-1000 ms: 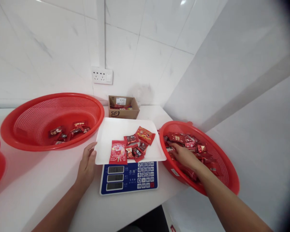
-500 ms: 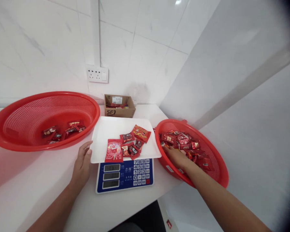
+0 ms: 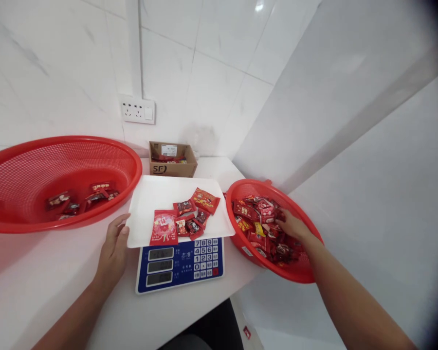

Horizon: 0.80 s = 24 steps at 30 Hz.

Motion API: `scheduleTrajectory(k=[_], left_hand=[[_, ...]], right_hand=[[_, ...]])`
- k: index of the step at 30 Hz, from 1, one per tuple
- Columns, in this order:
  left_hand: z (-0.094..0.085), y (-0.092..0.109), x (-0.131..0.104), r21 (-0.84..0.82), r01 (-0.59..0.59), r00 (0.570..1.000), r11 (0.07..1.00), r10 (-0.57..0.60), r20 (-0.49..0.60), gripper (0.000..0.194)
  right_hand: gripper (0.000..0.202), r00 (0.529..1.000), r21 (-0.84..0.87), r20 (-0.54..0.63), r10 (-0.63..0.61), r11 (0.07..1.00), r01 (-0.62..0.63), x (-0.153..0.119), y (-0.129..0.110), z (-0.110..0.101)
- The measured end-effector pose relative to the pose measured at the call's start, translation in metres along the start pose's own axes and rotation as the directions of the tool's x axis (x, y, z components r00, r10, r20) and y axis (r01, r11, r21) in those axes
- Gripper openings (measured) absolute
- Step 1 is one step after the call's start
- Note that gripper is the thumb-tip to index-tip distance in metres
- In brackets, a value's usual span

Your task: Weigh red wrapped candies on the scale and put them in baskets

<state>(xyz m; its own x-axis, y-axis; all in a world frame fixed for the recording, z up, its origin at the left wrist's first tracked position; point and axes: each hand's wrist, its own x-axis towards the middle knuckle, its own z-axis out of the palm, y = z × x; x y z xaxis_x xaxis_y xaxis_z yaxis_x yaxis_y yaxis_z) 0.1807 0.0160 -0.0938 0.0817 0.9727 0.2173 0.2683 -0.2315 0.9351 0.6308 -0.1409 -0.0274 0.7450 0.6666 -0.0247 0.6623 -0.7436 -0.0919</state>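
My left hand (image 3: 113, 253) is open beside the left edge of a white weighing tray (image 3: 149, 197), its fingertips at the rim. The tray sits on a blue scale (image 3: 180, 265) with a keypad and displays. On the tray lie a pink-red square packet (image 3: 164, 227), a larger red packet (image 3: 205, 201) and several small red wrapped sweets (image 3: 192, 227). My right hand (image 3: 295, 226) reaches into a red mesh basket (image 3: 312, 272) on the right, thumb and fingers apart, touching the heap of red sweet packets (image 3: 264, 209). Its fingertips are partly hidden among them.
A larger red mesh basket (image 3: 69, 226) with several packets in it stands on the left. Behind the tray is a small cardboard box (image 3: 173, 169) against the tiled wall. The right basket overhangs the table's edge, close to the side wall. A small red packet (image 3: 246, 332) lies on the floor.
My right hand has moved from the near left side of the right basket to its far right side, uncovering more packets. The view has shifted slightly; my left hand stays by the tray.
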Motion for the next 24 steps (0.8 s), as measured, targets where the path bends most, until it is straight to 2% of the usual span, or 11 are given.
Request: scheduleTrajectory(k=[3, 7, 9, 13, 15, 17, 21, 24], left_hand=[[0.0, 0.0, 0.0, 0.0, 0.0, 1.0, 1.0, 0.0, 0.006, 0.04], [0.0, -0.003, 0.0, 0.011, 0.001, 1.0, 1.0, -0.001, 0.001, 0.042], [0.0, -0.004, 0.001, 0.008, 0.006, 1.0, 1.0, -0.006, 0.001, 0.043], [0.0, -0.007, 0.001, 0.005, 0.006, 1.0, 1.0, -0.006, 0.002, 0.045], [0.0, -0.007, 0.001, 0.005, 0.011, 1.0, 1.0, -0.011, 0.003, 0.046], [0.001, -0.007, 0.001, -0.003, 0.017, 1.0, 1.0, -0.017, 0.001, 0.046], [0.001, -0.007, 0.0, -0.015, 0.018, 1.0, 1.0, -0.018, -0.005, 0.046], [0.0, -0.007, 0.0, -0.023, 0.006, 1.0, 1.0, -0.006, -0.002, 0.045]], right_hand=[[0.031, 0.997, 0.152, 0.021, 0.077, 0.985, -0.08, 0.001, 0.006, 0.011], [0.026, 0.994, 0.42, 0.048, 0.097, 0.901, -0.108, 0.001, -0.004, 0.013], [0.026, 0.994, 0.586, 0.083, 0.065, 0.804, -0.102, -0.002, -0.011, 0.011], [0.025, 0.994, 0.831, 0.105, 0.016, 0.548, -0.096, -0.01, -0.022, 0.005], [0.022, 0.995, 0.888, 0.102, 0.017, 0.449, -0.098, -0.013, -0.025, 0.002], [0.019, 0.994, 0.916, 0.107, 0.015, 0.388, -0.105, -0.016, -0.028, -0.001], [0.011, 0.995, 0.934, 0.095, -0.026, 0.348, -0.08, -0.024, -0.045, -0.008], [0.013, 0.995, 0.943, 0.032, -0.093, 0.332, 0.001, -0.038, -0.071, -0.014]])
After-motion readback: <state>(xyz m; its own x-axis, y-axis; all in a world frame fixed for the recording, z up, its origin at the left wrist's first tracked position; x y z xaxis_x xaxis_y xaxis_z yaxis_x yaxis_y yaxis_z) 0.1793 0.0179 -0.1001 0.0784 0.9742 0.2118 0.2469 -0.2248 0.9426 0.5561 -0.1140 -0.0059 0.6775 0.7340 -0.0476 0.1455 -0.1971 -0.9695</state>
